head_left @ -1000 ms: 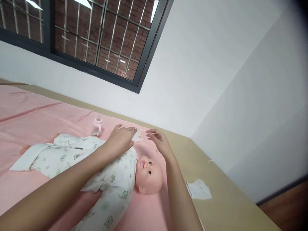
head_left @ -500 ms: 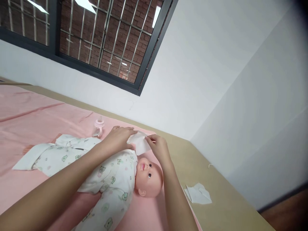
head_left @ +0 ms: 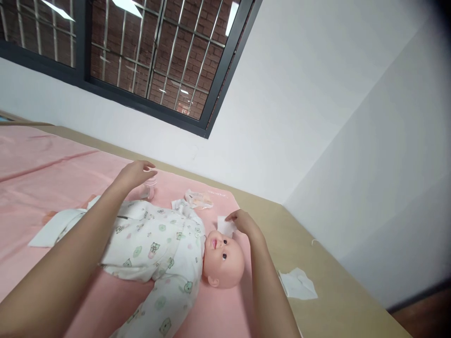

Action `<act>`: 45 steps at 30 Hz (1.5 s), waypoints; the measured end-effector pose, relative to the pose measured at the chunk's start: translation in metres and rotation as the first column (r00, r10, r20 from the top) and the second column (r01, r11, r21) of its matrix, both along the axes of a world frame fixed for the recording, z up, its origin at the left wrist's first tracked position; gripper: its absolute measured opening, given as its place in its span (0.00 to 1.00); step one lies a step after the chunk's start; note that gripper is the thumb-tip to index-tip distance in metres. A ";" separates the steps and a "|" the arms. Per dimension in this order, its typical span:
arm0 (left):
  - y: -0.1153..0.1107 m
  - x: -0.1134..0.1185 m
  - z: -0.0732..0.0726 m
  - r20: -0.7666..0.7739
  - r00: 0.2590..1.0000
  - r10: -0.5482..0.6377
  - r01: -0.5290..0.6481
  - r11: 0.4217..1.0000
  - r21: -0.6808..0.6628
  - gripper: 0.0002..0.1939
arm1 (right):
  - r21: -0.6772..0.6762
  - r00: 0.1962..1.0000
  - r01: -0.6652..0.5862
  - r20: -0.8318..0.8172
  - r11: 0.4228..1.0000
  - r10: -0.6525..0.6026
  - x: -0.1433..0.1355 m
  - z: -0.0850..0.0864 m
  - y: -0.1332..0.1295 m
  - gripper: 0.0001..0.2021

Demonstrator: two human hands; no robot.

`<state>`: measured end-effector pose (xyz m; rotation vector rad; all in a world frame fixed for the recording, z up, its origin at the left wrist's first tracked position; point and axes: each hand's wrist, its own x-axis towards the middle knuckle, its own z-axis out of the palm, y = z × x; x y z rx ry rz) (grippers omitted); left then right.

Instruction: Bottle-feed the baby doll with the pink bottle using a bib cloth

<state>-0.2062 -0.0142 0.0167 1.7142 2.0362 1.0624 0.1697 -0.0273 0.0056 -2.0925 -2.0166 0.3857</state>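
Note:
A baby doll [head_left: 225, 263] in a white sleepsuit with small green and pink animal prints lies face up, its head toward the right. My left hand [head_left: 136, 173] is over the top of a pink baby bottle [head_left: 151, 188], fingers apart and partly covering it; whether they touch it is hard to see. Beside the doll's head, my right hand [head_left: 243, 221] pinches a white tissue [head_left: 225, 226]. A clear plastic packet [head_left: 199, 199] with something pale orange inside lies beyond the doll's shoulder.
A pink sheet [head_left: 218, 310] covers much of the tan tabletop [head_left: 338, 300]. Another crumpled white tissue [head_left: 299, 284] lies at the right. A white wall [head_left: 268, 141] and a barred window [head_left: 151, 61] stand behind.
My left hand has let go of the tissue and moved left to the bottle. My right hand has lowered the tissue closer to the doll's head. The plastic packet has come into view.

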 end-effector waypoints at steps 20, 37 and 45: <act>0.016 -0.022 -0.020 -0.019 0.990 0.139 -0.138 0.990 0.031 0.18 | 0.204 0.942 -0.035 -0.322 0.978 0.101 -0.009 -0.001 0.026 0.18; 0.010 -0.016 -0.019 -0.219 0.932 0.289 -0.296 0.955 -0.002 0.21 | -0.057 0.740 -0.304 -0.643 0.951 0.198 -0.051 -0.019 0.100 0.38; 0.016 -0.019 -0.024 -0.114 0.975 0.189 -0.197 0.978 -0.065 0.22 | -0.037 0.780 -0.254 -0.599 0.966 0.182 -0.036 -0.021 0.098 0.32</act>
